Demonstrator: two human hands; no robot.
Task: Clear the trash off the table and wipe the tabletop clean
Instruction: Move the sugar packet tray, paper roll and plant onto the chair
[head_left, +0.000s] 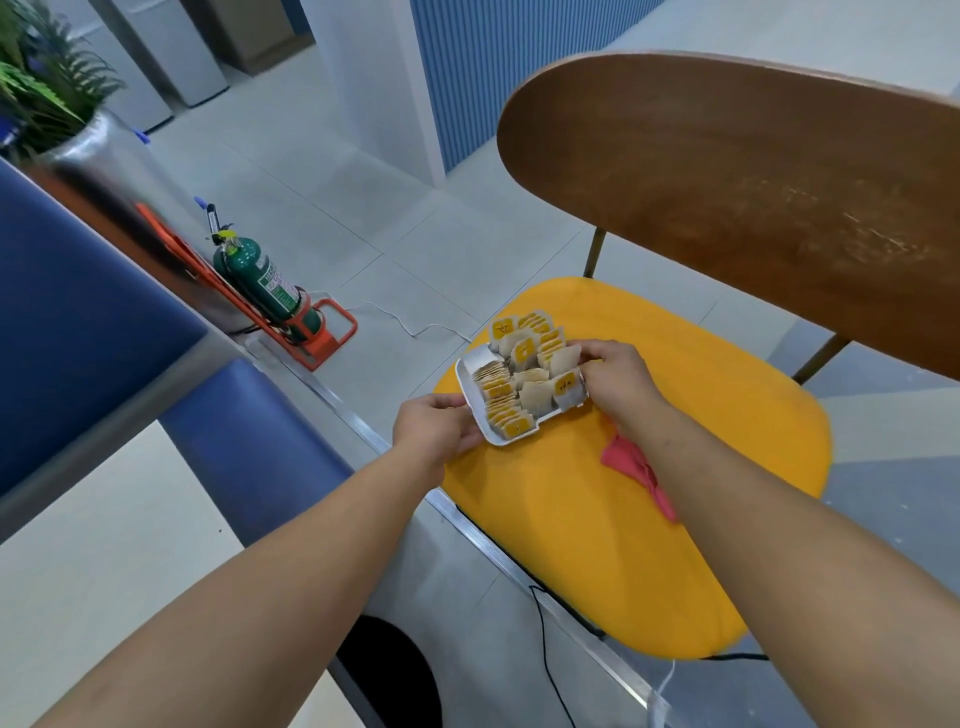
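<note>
Tray (498, 440) between left hand (434, 427), right hand (619, 375)

extinguisher label (276, 289), packet marks (563, 386), both illegible

The seat cushion (649, 493) is plain orange-yellow. On it, a white tray (464, 382) carries beige tea bags (535, 395) with yellow tags, and a pink-red cloth (623, 457) lies beside. Behind the cushion, the backrest (727, 197) is brown wood grain; left of it, a green fire extinguisher (260, 283) sits in an orange stand (338, 344).
</note>
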